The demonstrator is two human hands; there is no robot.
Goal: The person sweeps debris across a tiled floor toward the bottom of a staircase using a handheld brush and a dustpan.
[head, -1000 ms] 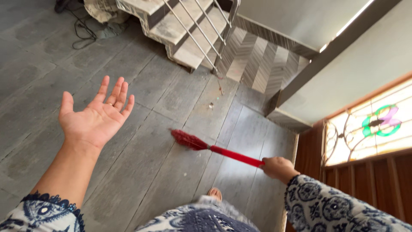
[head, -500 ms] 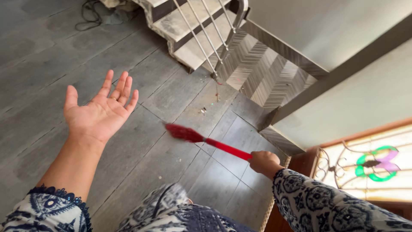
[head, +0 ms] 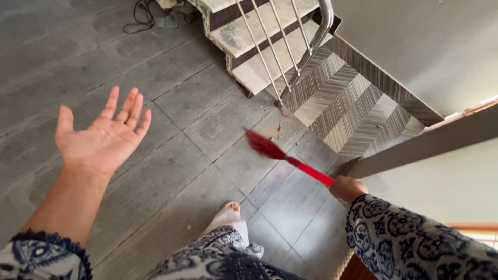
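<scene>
My right hand [head: 346, 188] grips the red handle of a short red broom [head: 284, 156]. Its bristle head points up-left over the grey floor tiles [head: 171, 171], close to a little litter [head: 280, 127] near the foot of the stairs. My left hand [head: 101, 137] is held out to the left, palm up, fingers spread, holding nothing. A ring shows on one finger. My bare foot [head: 226, 212] steps forward below the broom. Both sleeves are blue-and-white patterned cloth.
A tiled staircase [head: 249, 46] with a metal railing [head: 290, 46] rises at the top centre. A chevron-patterned skirting [head: 353, 103] runs along the wall at right. A dark cable [head: 140, 15] and a bundle of cloth lie at the top left.
The view has swung left, so the coloured glass window has left the frame. The broom head has moved up toward the stair foot. My foot has stepped forward.
</scene>
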